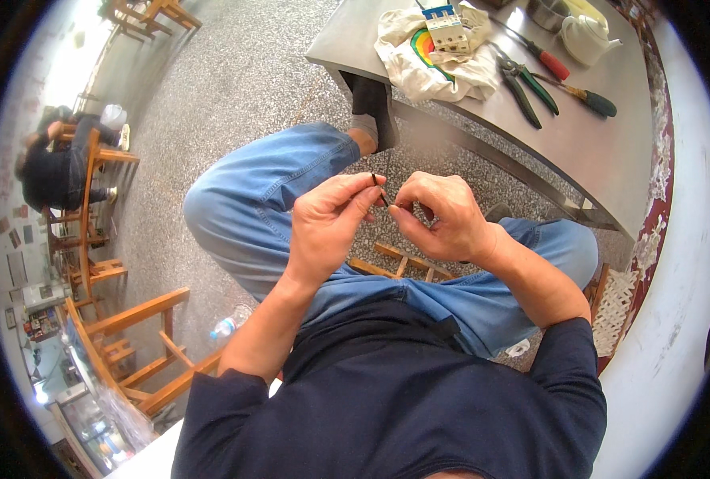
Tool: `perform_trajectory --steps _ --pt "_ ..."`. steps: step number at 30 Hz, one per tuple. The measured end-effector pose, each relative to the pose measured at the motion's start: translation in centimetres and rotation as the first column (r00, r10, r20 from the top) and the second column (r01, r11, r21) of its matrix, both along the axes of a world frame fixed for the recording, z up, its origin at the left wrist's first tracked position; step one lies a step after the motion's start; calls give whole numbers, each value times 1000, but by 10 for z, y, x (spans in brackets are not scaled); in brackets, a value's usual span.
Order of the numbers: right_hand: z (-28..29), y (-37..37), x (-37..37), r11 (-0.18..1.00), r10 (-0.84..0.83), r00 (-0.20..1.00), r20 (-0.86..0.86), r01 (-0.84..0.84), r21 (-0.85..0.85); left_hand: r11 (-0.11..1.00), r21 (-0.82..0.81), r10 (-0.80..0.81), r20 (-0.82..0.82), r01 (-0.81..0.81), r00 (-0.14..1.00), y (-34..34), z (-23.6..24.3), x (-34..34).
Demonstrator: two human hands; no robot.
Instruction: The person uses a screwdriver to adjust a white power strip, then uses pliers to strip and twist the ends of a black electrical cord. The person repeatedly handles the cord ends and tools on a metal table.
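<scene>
Above my lap, both hands are raised close together. My left hand (328, 217) pinches a short, thin black piece that looks like wire (375, 180) between thumb and forefinger. Its lower end runs toward my right hand (444, 214), whose thumb and fingertips are pressed together around that end. What lies inside the right fingers is mostly hidden. On the metal table beyond my hands, a white circuit breaker with a blue top (446, 30) rests on a crumpled cream cloth (403, 49) with a rainbow print.
Green-handled pliers (522, 89), a red-handled screwdriver (550, 62) and a dark-handled tool (597, 102) lie on the table (590, 152). A white teapot (586, 40) stands behind them. Wooden chairs (143, 311) are at left, near a plastic bottle (225, 326). Another person (55, 164) sits farther off.
</scene>
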State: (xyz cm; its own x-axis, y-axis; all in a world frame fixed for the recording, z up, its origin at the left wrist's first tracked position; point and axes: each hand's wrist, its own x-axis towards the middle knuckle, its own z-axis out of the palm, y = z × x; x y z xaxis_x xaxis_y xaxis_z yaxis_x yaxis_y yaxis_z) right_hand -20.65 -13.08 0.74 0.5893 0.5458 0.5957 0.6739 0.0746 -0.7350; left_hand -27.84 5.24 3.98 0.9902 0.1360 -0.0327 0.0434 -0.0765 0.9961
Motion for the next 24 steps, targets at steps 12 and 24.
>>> perform_trajectory --steps 12,24 --pt "1 -2 -1 1000 -12 1000 -20 11 -23 949 314 -69 230 -7 971 -3 -1 -5" --pt "0 -6 0 996 53 752 -657 5 87 944 235 -210 -116 232 971 7 -11 -2"
